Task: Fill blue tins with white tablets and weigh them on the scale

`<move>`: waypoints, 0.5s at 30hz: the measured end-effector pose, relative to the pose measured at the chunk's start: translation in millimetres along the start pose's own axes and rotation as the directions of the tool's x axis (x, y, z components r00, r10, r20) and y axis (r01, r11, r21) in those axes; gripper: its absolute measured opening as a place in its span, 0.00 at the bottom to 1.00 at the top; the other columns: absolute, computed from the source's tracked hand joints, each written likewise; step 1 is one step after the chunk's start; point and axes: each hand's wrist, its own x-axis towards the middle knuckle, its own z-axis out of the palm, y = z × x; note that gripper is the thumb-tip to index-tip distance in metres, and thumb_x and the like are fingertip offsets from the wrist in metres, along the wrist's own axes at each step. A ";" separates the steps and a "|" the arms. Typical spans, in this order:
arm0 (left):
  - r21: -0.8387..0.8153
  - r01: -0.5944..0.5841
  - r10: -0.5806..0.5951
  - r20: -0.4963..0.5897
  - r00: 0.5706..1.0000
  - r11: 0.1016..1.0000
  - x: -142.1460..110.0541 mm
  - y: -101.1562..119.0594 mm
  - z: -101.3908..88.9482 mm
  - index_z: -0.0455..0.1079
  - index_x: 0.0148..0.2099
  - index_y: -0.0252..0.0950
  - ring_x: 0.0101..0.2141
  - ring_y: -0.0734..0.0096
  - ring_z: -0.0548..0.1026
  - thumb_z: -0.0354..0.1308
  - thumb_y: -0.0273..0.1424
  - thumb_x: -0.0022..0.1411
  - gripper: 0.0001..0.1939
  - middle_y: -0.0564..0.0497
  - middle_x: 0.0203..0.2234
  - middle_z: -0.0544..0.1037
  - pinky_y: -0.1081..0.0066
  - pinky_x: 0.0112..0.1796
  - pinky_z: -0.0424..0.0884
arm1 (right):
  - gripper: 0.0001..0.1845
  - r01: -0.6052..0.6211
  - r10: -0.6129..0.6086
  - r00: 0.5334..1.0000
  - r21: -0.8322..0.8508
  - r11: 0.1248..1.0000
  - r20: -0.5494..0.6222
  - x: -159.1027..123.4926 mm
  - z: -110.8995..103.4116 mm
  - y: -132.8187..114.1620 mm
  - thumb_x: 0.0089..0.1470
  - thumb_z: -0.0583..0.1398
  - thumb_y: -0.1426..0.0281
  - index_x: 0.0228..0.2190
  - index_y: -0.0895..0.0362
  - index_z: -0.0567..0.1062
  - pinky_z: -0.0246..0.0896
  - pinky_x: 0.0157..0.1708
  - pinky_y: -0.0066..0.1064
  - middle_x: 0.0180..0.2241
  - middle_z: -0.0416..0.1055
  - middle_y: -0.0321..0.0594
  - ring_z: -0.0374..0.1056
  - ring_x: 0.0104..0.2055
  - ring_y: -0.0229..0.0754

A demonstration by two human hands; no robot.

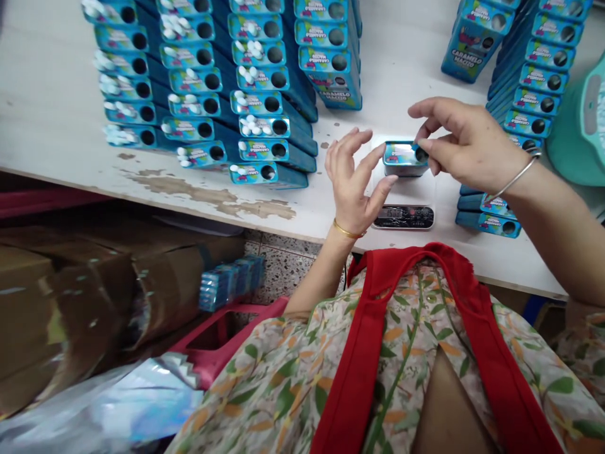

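Note:
A blue candy tin stands on the kitchen scale, whose lit display faces me. My left hand is at the tin's left end, its thumb and forefinger spread apart with nothing between them. Over the round dark hole at the tin's right end, the thumb and a finger of my right hand come together in a pinch. Whatever they hold, if anything, is hidden; the forefinger sticks out above. Part of the tin's right end is covered by these fingers.
Rows of blue tins, many with white candies on their tops, stand to the left. More tins line the right, beside a turquoise container. Below the table's left edge are cardboard boxes and a red plastic stool.

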 end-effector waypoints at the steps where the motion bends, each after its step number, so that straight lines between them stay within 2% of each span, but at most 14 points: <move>1: -0.001 -0.013 0.013 -0.045 0.999 1.000 -2.6 -2.9 -2.9 0.64 0.61 0.51 0.65 0.58 0.67 0.43 0.52 0.75 0.22 0.46 0.60 0.71 0.47 0.65 0.64 | 0.23 -0.020 0.020 1.000 0.016 1.000 -0.001 -0.5 -1.5 -4.7 0.50 0.62 0.89 0.39 0.49 0.78 0.61 0.21 0.24 0.31 0.74 0.26 0.63 0.19 0.29; 3: -0.015 0.009 -0.010 -0.096 0.995 1.000 -8.0 -9.9 -7.5 0.65 0.60 0.49 0.62 0.60 0.69 0.44 0.52 0.75 0.21 0.45 0.58 0.71 0.50 0.63 0.67 | 0.25 -0.061 0.062 0.998 0.086 0.994 -0.002 -4.1 -8.1 -13.0 0.48 0.60 0.93 0.37 0.53 0.79 0.60 0.20 0.22 0.29 0.74 0.27 0.66 0.21 0.28; 5: -0.049 0.083 -0.088 -0.116 0.989 0.995 -14.0 -18.6 -10.3 0.66 0.58 0.46 0.61 0.60 0.70 0.44 0.53 0.74 0.23 0.44 0.57 0.71 0.50 0.62 0.68 | 0.24 -0.075 0.077 0.997 0.176 0.981 -0.006 -9.7 -17.5 -17.0 0.47 0.58 0.95 0.35 0.56 0.79 0.65 0.23 0.20 0.30 0.76 0.30 0.71 0.25 0.29; 8: -0.110 0.157 -0.172 -0.141 0.975 0.981 -23.8 -32.7 -11.6 0.68 0.56 0.44 0.58 0.61 0.71 0.47 0.53 0.74 0.22 0.43 0.55 0.72 0.51 0.60 0.71 | 0.20 -0.020 0.036 0.997 0.242 0.970 -0.063 -17.8 -30.6 -11.1 0.50 0.60 0.93 0.34 0.58 0.79 0.76 0.31 0.24 0.29 0.77 0.33 0.78 0.28 0.35; 10: -0.123 0.196 -0.210 -0.116 0.971 0.973 -30.4 -41.4 -10.8 0.68 0.56 0.44 0.58 0.60 0.72 0.46 0.54 0.74 0.23 0.44 0.55 0.73 0.49 0.59 0.71 | 0.15 0.048 -0.022 0.992 0.203 0.978 -0.126 -20.9 -34.9 -2.0 0.52 0.64 0.89 0.33 0.57 0.78 0.77 0.27 0.27 0.23 0.75 0.32 0.78 0.25 0.39; 13: -0.104 0.257 -0.262 -0.044 0.964 0.961 -38.6 -51.4 -8.7 0.68 0.57 0.44 0.61 0.57 0.70 0.41 0.58 0.73 0.28 0.44 0.56 0.73 0.46 0.62 0.68 | 0.13 0.184 -0.160 0.967 0.107 0.977 -0.199 -21.6 -33.5 8.8 0.51 0.71 0.83 0.30 0.55 0.76 0.62 0.13 0.26 0.16 0.68 0.28 0.72 0.18 0.37; 15: -0.103 0.264 -0.267 -0.017 0.964 0.959 -42.0 -55.0 -7.7 0.68 0.59 0.44 0.62 0.56 0.68 0.41 0.57 0.73 0.29 0.44 0.56 0.74 0.45 0.63 0.67 | 0.13 0.223 -0.206 0.953 0.054 0.973 -0.223 -20.1 -29.1 10.0 0.52 0.69 0.83 0.29 0.55 0.75 0.53 0.11 0.28 0.18 0.67 0.27 0.67 0.15 0.33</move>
